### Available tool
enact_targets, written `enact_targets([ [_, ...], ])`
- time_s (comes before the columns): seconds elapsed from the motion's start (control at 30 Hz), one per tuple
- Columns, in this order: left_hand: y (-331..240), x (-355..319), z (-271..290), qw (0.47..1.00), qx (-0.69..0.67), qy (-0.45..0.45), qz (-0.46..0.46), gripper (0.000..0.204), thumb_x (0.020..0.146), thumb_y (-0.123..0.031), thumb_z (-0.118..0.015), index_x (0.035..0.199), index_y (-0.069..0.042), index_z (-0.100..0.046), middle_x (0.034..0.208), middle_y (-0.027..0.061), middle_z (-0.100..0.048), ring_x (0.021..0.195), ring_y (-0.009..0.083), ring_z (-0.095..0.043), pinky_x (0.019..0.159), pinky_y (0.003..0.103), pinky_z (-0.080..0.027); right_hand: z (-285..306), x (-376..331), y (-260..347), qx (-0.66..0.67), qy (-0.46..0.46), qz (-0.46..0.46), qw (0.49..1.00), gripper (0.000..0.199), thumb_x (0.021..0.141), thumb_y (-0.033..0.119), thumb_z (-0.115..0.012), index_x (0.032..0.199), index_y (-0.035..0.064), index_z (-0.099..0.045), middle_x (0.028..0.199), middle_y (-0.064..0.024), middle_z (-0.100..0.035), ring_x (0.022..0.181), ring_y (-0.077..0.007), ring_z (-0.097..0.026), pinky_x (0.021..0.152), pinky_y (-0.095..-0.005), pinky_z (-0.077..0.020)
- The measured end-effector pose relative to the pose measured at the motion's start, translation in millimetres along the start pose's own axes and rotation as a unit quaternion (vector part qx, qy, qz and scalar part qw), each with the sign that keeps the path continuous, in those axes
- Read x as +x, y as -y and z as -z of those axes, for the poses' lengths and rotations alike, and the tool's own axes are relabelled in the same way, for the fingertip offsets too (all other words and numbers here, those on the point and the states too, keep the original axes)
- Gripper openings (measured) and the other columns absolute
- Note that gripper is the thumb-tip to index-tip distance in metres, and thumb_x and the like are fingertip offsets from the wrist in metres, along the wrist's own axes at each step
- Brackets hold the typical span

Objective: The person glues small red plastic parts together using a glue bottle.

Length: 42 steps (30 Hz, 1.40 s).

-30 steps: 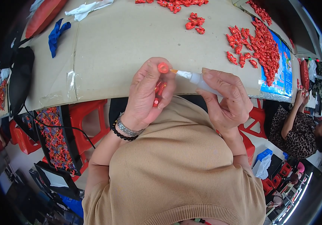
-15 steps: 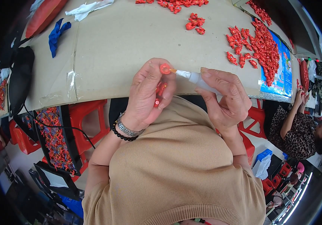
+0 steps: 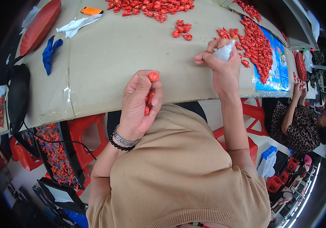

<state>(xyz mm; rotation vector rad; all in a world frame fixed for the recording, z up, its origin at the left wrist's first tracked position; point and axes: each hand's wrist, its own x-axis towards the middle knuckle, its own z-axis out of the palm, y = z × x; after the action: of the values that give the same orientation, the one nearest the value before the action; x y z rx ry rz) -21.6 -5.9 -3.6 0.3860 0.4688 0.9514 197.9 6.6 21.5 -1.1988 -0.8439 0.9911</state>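
Left hand (image 3: 136, 102): narrow pinch on a red cup-shaped piece (image 3: 154, 76), hollow end facing up, held just over the near edge of the cardboard-covered table (image 3: 106, 57). More small red pieces (image 3: 146, 110) sit under our curled fingers; can't tell how many.

Right hand (image 3: 223, 66): wrapped round a white squeeze bottle (image 3: 222, 52), amber nozzle (image 3: 234, 37) pointing away from us. Thumb and forefinger stick out left; can't tell if they grip anything else. It's beside the pile of red figures (image 3: 259, 49) on the blue printed sheet (image 3: 283, 72), well apart from the left.

Our read: joining step, probably fluid from the bottle into the cup, mating part wanted. Next move calls for freeing fingertips for a figure without losing the bottle, nozzle kept off the pile, cup held steady, hollow up.
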Motion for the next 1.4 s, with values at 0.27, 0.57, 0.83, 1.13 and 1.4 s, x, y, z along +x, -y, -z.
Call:
enact_targets([
  [0.27,0.7,2.1,3.4,1.0,-0.003,-0.001,-0.004,0.027,0.097,-0.03,-0.054,0.108,-0.006,-0.057,0.094,0.0019,-0.062,0.057,0.0072,-0.044,0.038,0.018,-0.034,-15.0,48.0,-2.9,-0.537,0.017,0.235,0.81,0.031,0.075,0.025,-0.077,0.083,0.0001,-0.06,0.075,-0.0156,-0.064,0.058,-0.0287,-0.064,0.053,-0.0387,-0.0481],
  [0.57,-2.9,2.1,-1.2,1.0,0.007,-0.016,-0.008,0.028,0.096,-0.03,-0.055,0.109,-0.005,-0.059,0.093,0.005,-0.063,0.055,0.0057,-0.047,0.037,0.018,-0.034,-10.8,44.5,-12.4,-0.605,0.045,0.233,0.76,0.03,0.078,0.026,-0.074,0.084,-0.0017,-0.064,0.069,-0.0186,-0.064,0.057,-0.0354,-0.061,0.055,-0.0414,-0.0477],
  [0.83,-3.0,1.2,-3.4,0.999,0.016,-0.033,0.002,0.027,0.098,-0.028,-0.054,0.11,-0.005,-0.059,0.096,0.0053,-0.063,0.055,0.0051,-0.046,0.037,0.018,-0.032,-24.5,-5.9,7.5,-0.195,0.101,-0.027,0.975,0.021,0.087,0.02,-0.068,0.089,-0.0003,-0.065,0.072,-0.0065,-0.066,0.054,-0.0112,-0.059,0.051,-0.026,-0.0487],
  [1.13,-2.3,-3.1,-10.8,1.0,0.014,-0.009,0.004,0.027,0.098,-0.029,-0.053,0.109,-0.004,-0.057,0.096,0.0057,-0.064,0.055,0.0052,-0.046,0.038,0.018,-0.032,-37.4,-26.8,-8.0,0.038,0.126,-0.125,0.983,0.019,0.091,0.019,-0.065,0.088,0.0008,-0.063,0.071,-0.0036,-0.062,0.055,-0.0089,-0.057,0.049,-0.0221,-0.0467],
  [1.4,1.5,-1.7,-11.6,0.999,0.021,0.035,-0.004,0.027,0.098,-0.03,-0.053,0.107,-0.004,-0.057,0.094,0.0073,-0.065,0.054,0.0055,-0.047,0.038,0.018,-0.031,-46.3,-39.7,-14.5,0.066,0.138,-0.077,0.985,0.014,0.093,0.015,-0.061,0.09,0.0009,-0.061,0.072,-0.0038,-0.062,0.055,-0.0074,-0.055,0.05,-0.0209,-0.046],
])
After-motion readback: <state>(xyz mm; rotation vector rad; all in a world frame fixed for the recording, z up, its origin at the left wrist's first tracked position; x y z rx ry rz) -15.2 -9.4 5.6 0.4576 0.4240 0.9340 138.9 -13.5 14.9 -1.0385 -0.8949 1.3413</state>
